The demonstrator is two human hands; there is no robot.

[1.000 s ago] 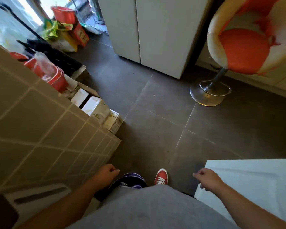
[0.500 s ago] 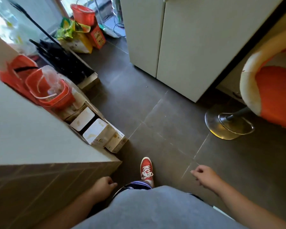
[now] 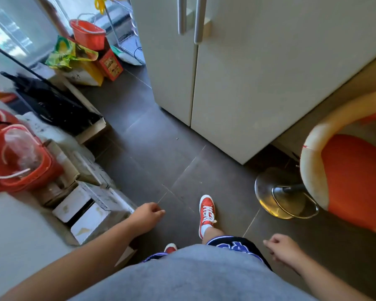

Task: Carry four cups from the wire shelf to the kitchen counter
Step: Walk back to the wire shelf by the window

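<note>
No cup shows in this view. A wire shelf (image 3: 122, 25) stands at the far end of the passage, top centre, mostly cut off. My left hand (image 3: 147, 213) swings low over the dark floor, fingers loosely curled with nothing in them. My right hand (image 3: 280, 248) hangs at lower right, fingers also loosely curled and holding nothing. A pale counter surface (image 3: 13, 246) fills the lower left beside my left arm. My red shoe (image 3: 206, 210) is stepping forward on the tiles.
A tall white cabinet (image 3: 237, 83) with metal handles stands ahead on the right. An orange swivel stool (image 3: 343, 170) with a chrome base sits at right. Red buckets (image 3: 17, 161), white boxes (image 3: 80, 205), a black tray and bags line the left side. Dark floor tiles (image 3: 161, 153) run between.
I have walked forward along the passage; the cabinet and stool are closer. My left hand has swung forward, my right hand back and down. The white surface at lower right has left the view.
</note>
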